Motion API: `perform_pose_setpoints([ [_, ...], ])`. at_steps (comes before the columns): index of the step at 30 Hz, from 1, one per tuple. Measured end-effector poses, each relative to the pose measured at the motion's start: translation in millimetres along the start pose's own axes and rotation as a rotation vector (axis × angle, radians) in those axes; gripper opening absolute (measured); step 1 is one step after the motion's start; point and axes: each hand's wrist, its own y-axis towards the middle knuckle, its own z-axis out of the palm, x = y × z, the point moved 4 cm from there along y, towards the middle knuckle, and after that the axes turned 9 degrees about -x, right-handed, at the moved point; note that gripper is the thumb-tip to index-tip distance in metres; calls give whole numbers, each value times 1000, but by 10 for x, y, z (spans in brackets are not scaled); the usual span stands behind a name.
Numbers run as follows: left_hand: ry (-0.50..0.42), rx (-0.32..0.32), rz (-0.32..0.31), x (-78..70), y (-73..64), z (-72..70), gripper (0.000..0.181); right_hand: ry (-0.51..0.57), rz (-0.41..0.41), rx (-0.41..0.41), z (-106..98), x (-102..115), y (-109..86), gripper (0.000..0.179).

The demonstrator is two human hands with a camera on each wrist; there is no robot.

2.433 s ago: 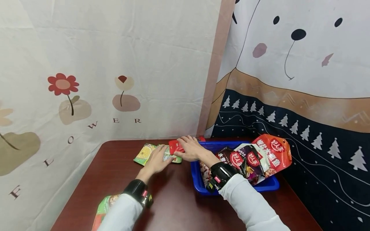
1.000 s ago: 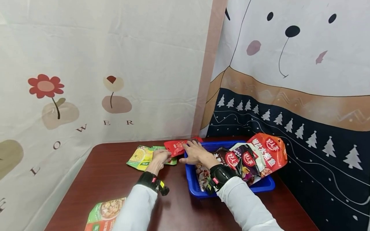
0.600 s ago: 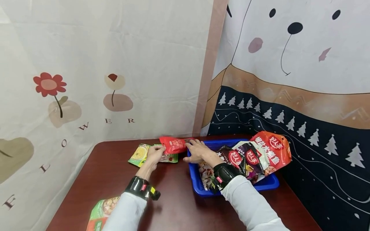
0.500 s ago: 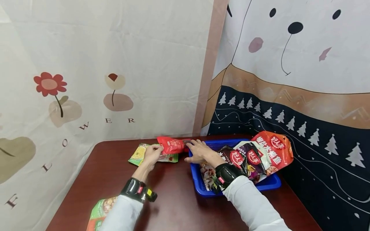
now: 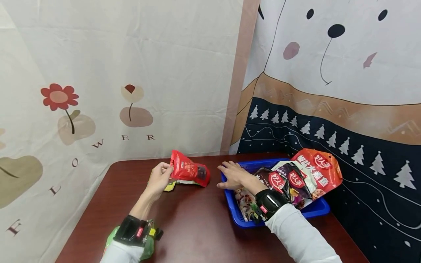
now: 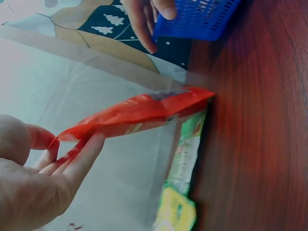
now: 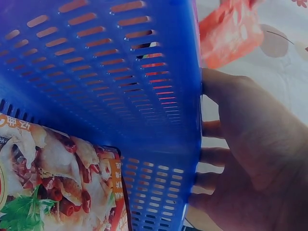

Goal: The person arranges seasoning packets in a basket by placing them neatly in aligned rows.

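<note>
My left hand [image 5: 159,178] pinches one edge of a red food pouch [image 5: 187,168] with dark printing. In the left wrist view the pouch [image 6: 139,113] slants from the fingertips toward the table, its far end close above it. Beneath it lie a green packet [image 6: 187,154] and a yellow one [image 6: 175,211], mostly hidden by the pouch in the head view. At the left rim of the blue basket [image 5: 232,213] is my right hand [image 5: 235,176], fingers spread. The right wrist view shows that hand [image 7: 255,134] along the outside of the basket wall, its fingertips right at the rim.
Several food pouches fill the basket, including a large orange-red one [image 5: 325,164] leaning over the right rim and dark ones [image 5: 276,180]. A green packet [image 5: 149,250] lies under my left forearm. Printed cloth walls [image 5: 184,73] stand behind the dark red table [image 5: 194,233].
My left hand has drawn the red pouch leftward from beside the basket and raised its near edge. The basket and my right hand have shifted slightly right.
</note>
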Motion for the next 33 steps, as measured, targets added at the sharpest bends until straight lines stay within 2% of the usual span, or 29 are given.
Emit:
perform_pose_setpoints([
  [3, 114, -30, 89, -94, -60, -152, 23, -5, 0, 0, -9, 24, -7, 83],
  [8, 284, -104, 252, -226, -155, -292, 24, 20, 4, 6, -2, 10, -31, 85],
  [13, 350, -166, 398, -394, -271, -357, 20, 106, 2, -1, -55, -15, -105, 87],
  [19, 320, -207, 502, -596, -412, -414, 11, 230, -75, -57, -256, 108, -288, 86],
  [24, 257, -201, 551, -753, -526, -394, 10, 391, -186, -126, -386, 398, -541, 81],
  [29, 206, -157, 584, -892, -636, -309, 10, 612, -240, -149, -353, 706, -764, 74],
  [33, 167, -134, 590, -985, -711, -235, 10, 782, -217, -161, -233, 867, -887, 72],
])
